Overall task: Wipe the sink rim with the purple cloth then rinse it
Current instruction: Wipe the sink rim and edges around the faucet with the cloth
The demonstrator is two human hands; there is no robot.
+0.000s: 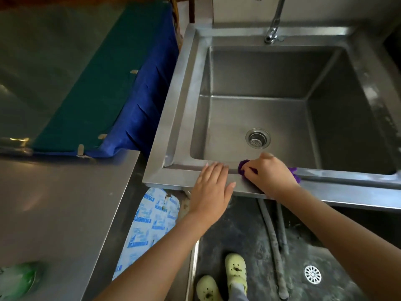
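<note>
**Wiping the front rim, rinse not begun**

The right grip (pixel 269 172) is closed on the cloth (pixel 244 168). Its fingers curl over the cloth & press it down on the front rim (pixel 347 189) of the sink (pixel 260 118), near the middle of that side. Only bits of purple show, one by the fingertips & one at the other side of the hand. The left grip (pixel 211 187) holds nothing. It's open, fingers straight, lying flat on the same front rim just beside the cloth, prob. to steady the person.

How far along: I'd say the wipe is partway, not done. The cloth is on the front side only. The right side of the rim has white smudges, & there's a small white spot at the front left corner. Those parts look not yet cleaned, tho it could be shine on the metal; can't tell.

Left to do: wipe the other sides, then rinse. No water comes from the tap (pixel 273 33), & none runs round the drain (pixel 257 137), so the rinse isn't begun. The tap is at the back, well apart from the cloth.
</note>
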